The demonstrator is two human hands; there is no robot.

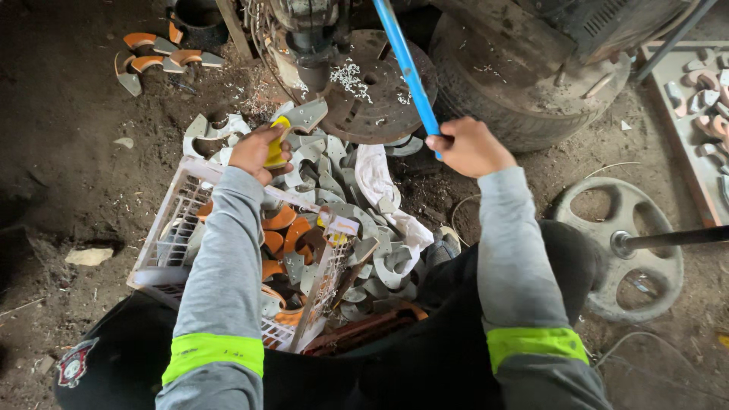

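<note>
Near: the person crouches on the dirt floor (61,152), grey sleeves with lime-yellow bands. Between the knees sits a white plastic lattice crate (163,228), heaped with flat curved cut pieces, grey and orange (292,235). The heap overflows the far rim onto the floor; a white rag (376,175) lies across it.

Right: a grey spoked metal wheel (634,250) lies flat with a dark steel bar (668,239) through its hub.

Mid: left hand (258,150), grip closed around a small yellow tool (277,144), touching a grey curved piece (307,115) held against the lower edge of the machine. Right hand (469,146), grip wrapped tight on the blue metal lever (406,64), which slants up and away.

Far: a round dark perforated metal plate (376,91) on the machine, pale shavings on it; more orange and grey pieces (156,57) lie far left, and a flat tray of pieces (702,99) far right.

Risks, as judged:
- Left fingers sit just beside the plate; pulling the lever while they hold the piece could pinch them.
- Cut edges look sharp; bare hands could be nicked.
- The overfull crate could shed pieces if a knee nudges it.
- The rag lies near the machine and might snag.
</note>
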